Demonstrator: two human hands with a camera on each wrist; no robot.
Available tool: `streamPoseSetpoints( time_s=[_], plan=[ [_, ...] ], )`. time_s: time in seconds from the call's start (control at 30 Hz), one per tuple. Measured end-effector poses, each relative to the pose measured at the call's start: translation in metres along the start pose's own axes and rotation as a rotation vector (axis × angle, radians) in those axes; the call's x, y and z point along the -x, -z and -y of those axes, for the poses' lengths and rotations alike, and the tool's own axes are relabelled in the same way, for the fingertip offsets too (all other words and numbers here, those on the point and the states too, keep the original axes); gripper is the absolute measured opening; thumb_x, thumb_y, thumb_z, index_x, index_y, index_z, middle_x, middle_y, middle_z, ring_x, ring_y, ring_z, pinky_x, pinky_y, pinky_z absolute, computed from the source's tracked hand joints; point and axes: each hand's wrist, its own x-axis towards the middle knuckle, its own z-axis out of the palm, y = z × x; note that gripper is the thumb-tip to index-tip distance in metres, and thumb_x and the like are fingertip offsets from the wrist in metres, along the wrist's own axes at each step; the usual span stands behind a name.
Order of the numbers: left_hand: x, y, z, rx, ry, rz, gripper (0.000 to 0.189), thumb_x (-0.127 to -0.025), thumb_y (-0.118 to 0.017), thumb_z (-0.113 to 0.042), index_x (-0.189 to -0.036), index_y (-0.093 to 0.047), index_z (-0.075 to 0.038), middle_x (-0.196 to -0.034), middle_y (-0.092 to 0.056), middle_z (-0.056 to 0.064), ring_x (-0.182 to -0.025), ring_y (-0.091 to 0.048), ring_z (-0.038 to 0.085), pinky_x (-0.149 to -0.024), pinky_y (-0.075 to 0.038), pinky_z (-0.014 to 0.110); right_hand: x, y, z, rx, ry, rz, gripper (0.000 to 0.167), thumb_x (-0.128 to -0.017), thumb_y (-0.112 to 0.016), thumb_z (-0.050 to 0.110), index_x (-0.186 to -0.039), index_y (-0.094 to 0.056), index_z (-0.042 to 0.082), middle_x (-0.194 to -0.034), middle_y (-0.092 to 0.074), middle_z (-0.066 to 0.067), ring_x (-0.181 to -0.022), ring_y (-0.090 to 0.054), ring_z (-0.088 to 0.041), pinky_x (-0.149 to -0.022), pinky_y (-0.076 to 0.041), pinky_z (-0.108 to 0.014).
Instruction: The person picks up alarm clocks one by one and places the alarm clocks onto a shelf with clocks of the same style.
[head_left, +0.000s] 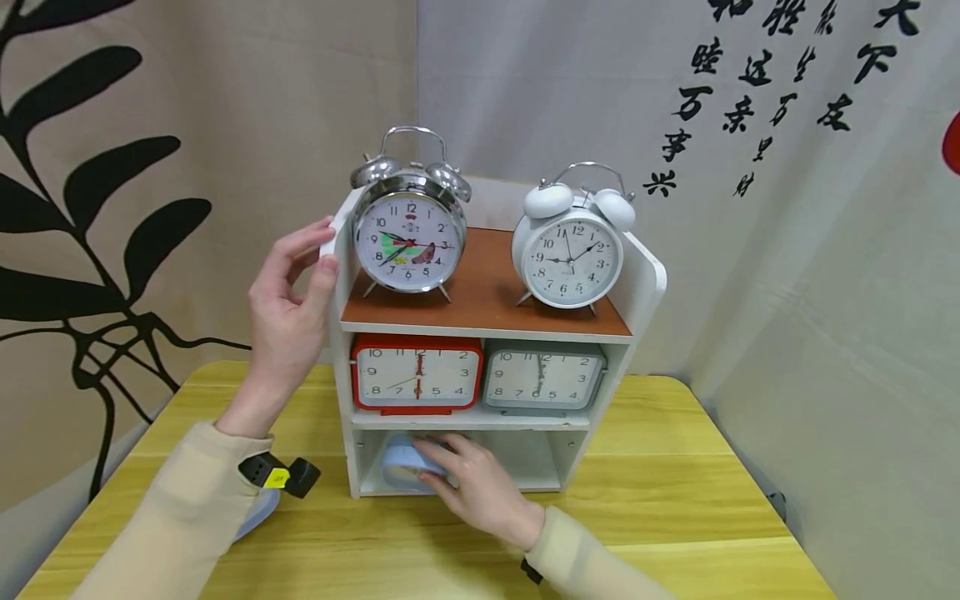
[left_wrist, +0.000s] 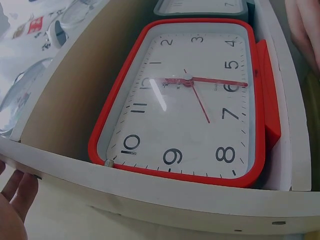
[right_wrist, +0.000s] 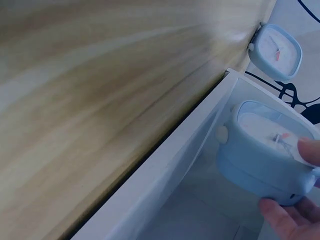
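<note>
My left hand (head_left: 288, 312) grips the upper left side panel of a small white shelf (head_left: 468, 422), thumb at its front edge. In the left wrist view its fingers (left_wrist: 25, 197) lie along the outside of the panel. Down in the bottom compartment, at its left end, my right hand (head_left: 483, 492) holds a light blue alarm clock (head_left: 399, 458). The right wrist view shows this blue clock (right_wrist: 255, 165) tilted, with finger and thumb tips on its face and its casing. Part of the clock is hidden behind the fingers.
A silver twin-bell clock (head_left: 410, 237) and a white one (head_left: 570, 258) stand on the brown top board. The middle compartment holds a red clock (head_left: 417, 375) and a grey-green clock (head_left: 543, 377). Another light blue clock (right_wrist: 275, 52) sits on the wooden table (head_left: 675, 500), left of the shelf.
</note>
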Motion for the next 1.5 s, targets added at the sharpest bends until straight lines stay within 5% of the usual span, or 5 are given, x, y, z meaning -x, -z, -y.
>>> streamPoseSetpoints(
  time_s=[0.33,0.57,0.77,1.0,1.5],
  plan=[
    [0.000,0.001,0.000,-0.015,-0.001,0.010,0.033,-0.105,-0.057,-0.008,-0.135,-0.059,0.005,-0.145,-0.063,-0.013,-0.120,-0.064,0.006,-0.087,-0.059,0.008,-0.018,-0.006,-0.001,-0.053,-0.065,0.101,0.041,-0.101,-0.071,0.023,-0.140,-0.067,0.014,-0.136,-0.072,-0.005,-0.117,-0.073,-0.019,-0.099,-0.063,-0.031],
    [0.000,0.001,0.000,-0.015,0.011,0.011,0.033,-0.105,-0.056,-0.008,-0.136,-0.059,0.005,-0.144,-0.063,-0.013,-0.121,-0.064,0.006,-0.087,-0.059,0.009,-0.024,-0.008,-0.004,0.006,-0.085,0.127,0.040,-0.101,-0.070,0.023,-0.140,-0.067,0.013,-0.122,-0.078,-0.003,-0.079,-0.070,-0.008,-0.077,-0.061,-0.020],
    [0.000,0.000,0.000,-0.013,0.009,0.011,0.033,-0.106,-0.056,-0.008,-0.136,-0.059,0.006,-0.145,-0.063,-0.011,-0.121,-0.064,0.006,-0.087,-0.059,0.009,-0.025,-0.009,-0.003,0.104,-0.060,0.111,0.043,-0.099,-0.073,0.023,-0.140,-0.067,0.014,-0.136,-0.071,-0.006,-0.113,-0.074,-0.018,-0.095,-0.064,-0.029],
    [0.000,0.000,0.001,-0.018,0.011,0.016,0.034,-0.106,-0.056,-0.008,-0.136,-0.059,0.005,-0.147,-0.063,-0.008,-0.122,-0.063,0.005,-0.087,-0.059,0.009,-0.027,-0.013,0.001,0.164,-0.081,0.118,0.045,-0.097,-0.075,0.024,-0.140,-0.068,0.012,-0.137,-0.070,-0.008,-0.105,-0.076,-0.017,-0.089,-0.065,-0.027],
    [0.001,0.002,0.001,-0.031,-0.006,0.023,0.034,-0.106,-0.057,-0.010,-0.137,-0.059,0.004,-0.148,-0.062,-0.006,-0.123,-0.062,0.004,-0.088,-0.058,0.008,-0.033,-0.021,0.007,0.237,-0.146,0.137,0.028,-0.098,-0.074,0.025,-0.122,-0.074,0.010,-0.093,-0.074,-0.002,-0.075,-0.069,-0.013,-0.063,-0.058,-0.021]
  ],
)
